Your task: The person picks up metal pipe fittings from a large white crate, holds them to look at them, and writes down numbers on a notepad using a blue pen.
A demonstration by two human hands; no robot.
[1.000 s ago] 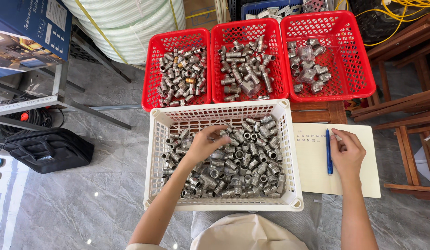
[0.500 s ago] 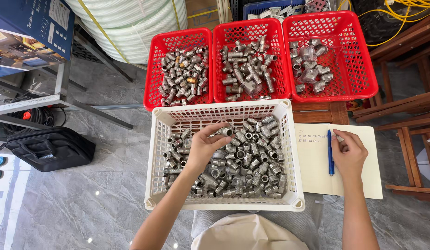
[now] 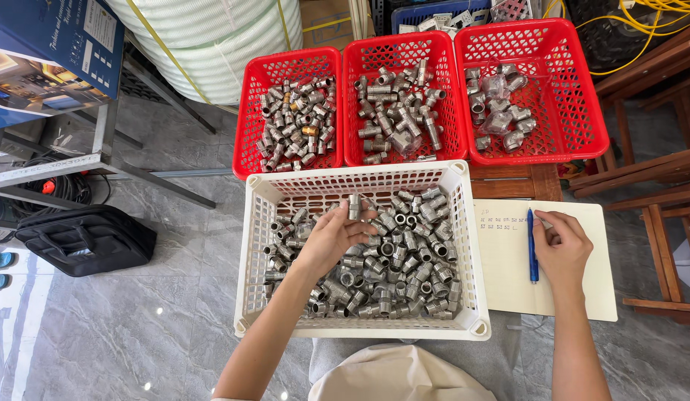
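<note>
Left hand (image 3: pixel 332 236) pinches one metal fitting (image 3: pixel 354 206) over white basket (image 3: pixel 464 245) w/ fingertips only, could slip; right hand (image 3: pixel 562 249) fingers closed on blue pen (image 3: pixel 531 245), may smudge notebook (image 3: pixel 508 260).

Three red baskets (image 3: pixel 534 141) of metal fittings sit side by side — a white hose coil (image 3: pixel 211 37) behind. Black bag (image 3: pixel 85 239) on grey floor (image 3: pixel 137 334); wooden chairs (image 3: pixel 649 178) at right.

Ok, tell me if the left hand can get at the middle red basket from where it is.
Probably yes: the left hand is over the white basket, and the middle red basket sits open-topped just beyond it.
</note>
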